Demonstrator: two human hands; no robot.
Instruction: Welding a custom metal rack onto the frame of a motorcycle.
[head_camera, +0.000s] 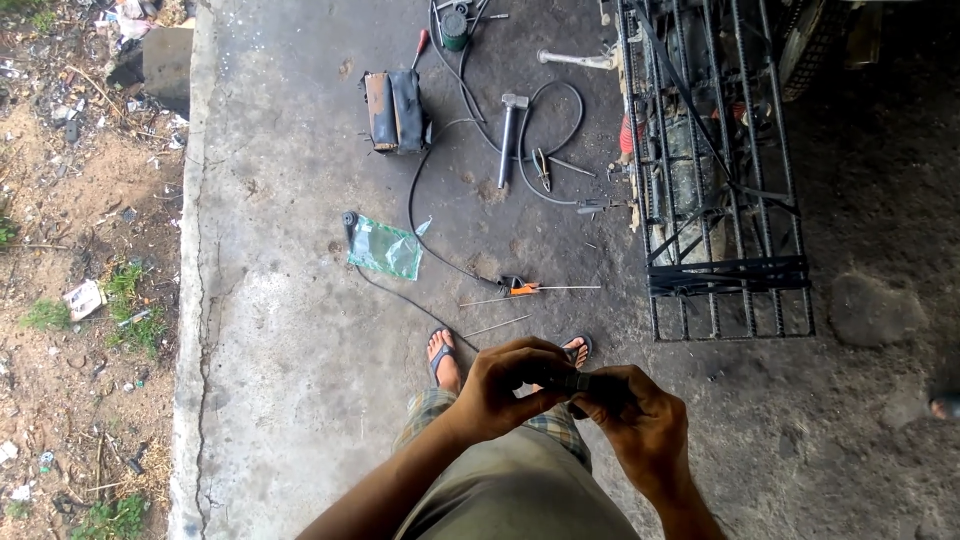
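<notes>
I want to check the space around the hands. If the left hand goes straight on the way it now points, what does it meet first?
The left hand points toward the right hand and already grips the same small dark object between them. Going on, it would probably meet the right hand's fingers first; depth is hard to judge from above.

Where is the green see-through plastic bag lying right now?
In the head view, the green see-through plastic bag lies flat on the grey concrete floor, left of centre, below the dark boxy welding machine and beside a black cable.

Small dark object (575, 383) mostly covered by fingers (520, 372) of both hands; its kind can't be told. Forearms cut off at btm edge.
</notes>
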